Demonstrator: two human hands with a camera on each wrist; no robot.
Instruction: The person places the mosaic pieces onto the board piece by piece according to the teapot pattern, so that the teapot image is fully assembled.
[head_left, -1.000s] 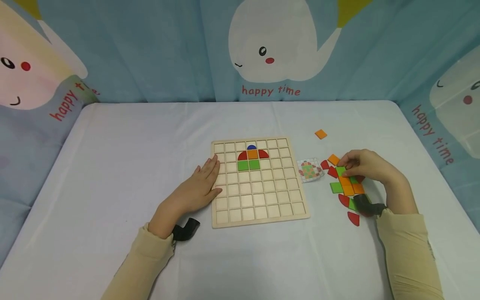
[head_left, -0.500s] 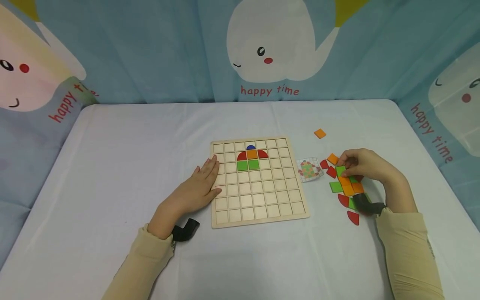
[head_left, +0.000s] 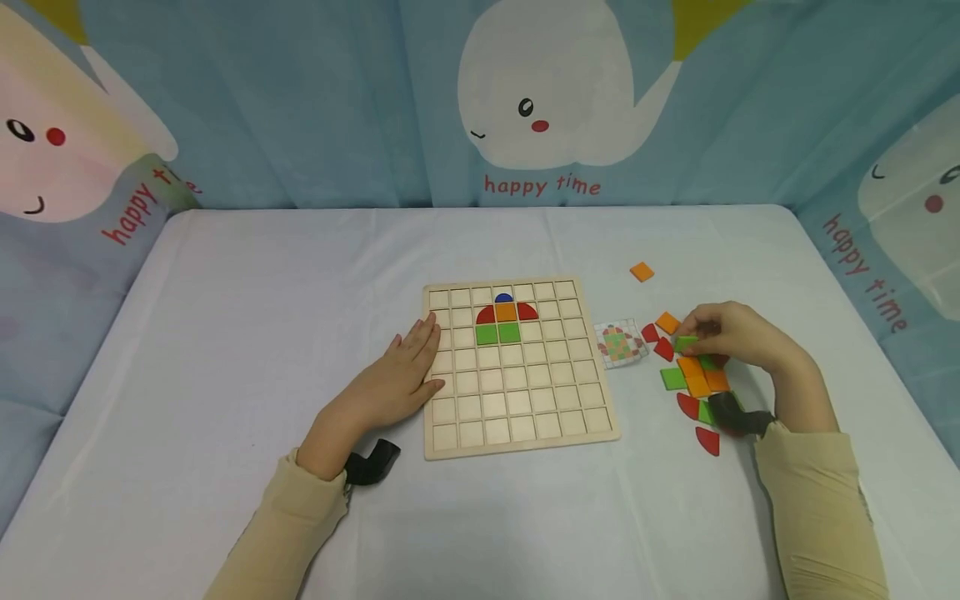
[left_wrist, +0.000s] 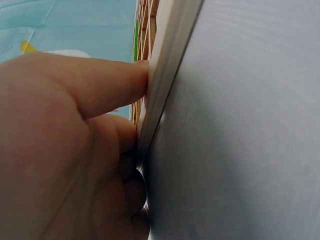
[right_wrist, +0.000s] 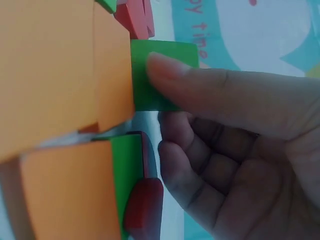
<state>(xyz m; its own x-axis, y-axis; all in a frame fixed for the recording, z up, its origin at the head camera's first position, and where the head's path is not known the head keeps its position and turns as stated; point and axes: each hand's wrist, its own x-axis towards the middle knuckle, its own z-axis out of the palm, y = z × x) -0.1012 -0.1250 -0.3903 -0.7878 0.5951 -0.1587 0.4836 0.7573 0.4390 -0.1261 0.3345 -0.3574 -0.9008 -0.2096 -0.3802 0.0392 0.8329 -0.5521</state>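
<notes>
My left hand [head_left: 390,379] rests along the left edge of a wooden grid board [head_left: 491,408], fingers fairly straight; in the left wrist view the thumb [left_wrist: 117,82] touches the board's rim. Thumb and fingers of my right hand [head_left: 731,333] pinch a green square tile [head_left: 685,342] over the loose pile to the right. In the right wrist view the thumb lies across this tile [right_wrist: 142,90]. Set in the board's upper part are a blue half-round tile [head_left: 504,297], an orange square [head_left: 506,312], red quarter-round tiles [head_left: 486,315] and green squares [head_left: 487,334].
A printed pattern card [head_left: 621,342] lies against the board's right side. Loose orange tiles [head_left: 697,383], red quarter-rounds [head_left: 707,441] and green squares [head_left: 673,379] surround the right hand. One orange square [head_left: 642,272] lies apart behind them. Printed cloth [head_left: 337,100] hangs behind the table.
The green tile between my right fingers has turned and come up off the orange tiles slightly. My left hand and the board keep their places; the head view shifts a little.
</notes>
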